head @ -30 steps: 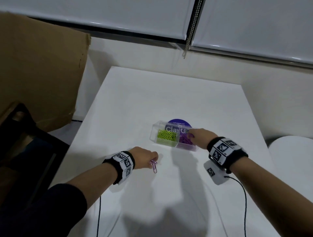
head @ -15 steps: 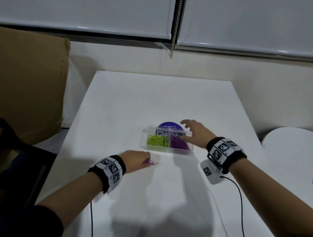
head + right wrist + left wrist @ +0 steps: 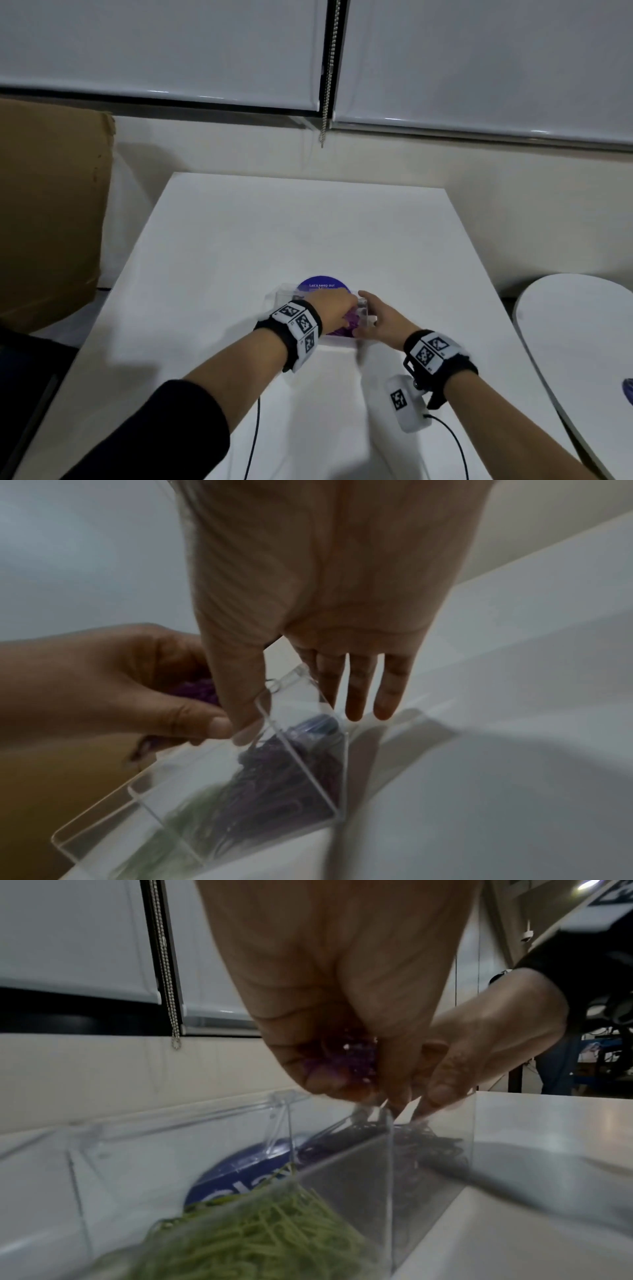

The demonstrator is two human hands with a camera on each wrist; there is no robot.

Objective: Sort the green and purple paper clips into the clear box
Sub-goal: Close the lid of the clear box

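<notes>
The clear box point(image 3: 279, 294) stands mid-table with two compartments. Green paper clips point(image 3: 260, 1240) fill the left one and purple paper clips point(image 3: 428, 1150) the right one. My left hand point(image 3: 347, 308) hovers just above the purple compartment, its bunched fingers pinching purple clips point(image 3: 349, 1056). My right hand point(image 3: 368, 315) grips the box's right end wall point(image 3: 298, 764), thumb inside and fingers outside. The head view hides the green clips behind my left wrist.
A dark blue round disc point(image 3: 322, 284) with white lettering lies under the box's far side. A large cardboard box point(image 3: 51, 205) stands left of the table, and a round white table point(image 3: 582, 325) stands on the right. Cables trail from both wrists.
My left hand has carried the purple clips from the table in front of the box to above the purple compartment. My right hand has shifted from over the box to its right end.
</notes>
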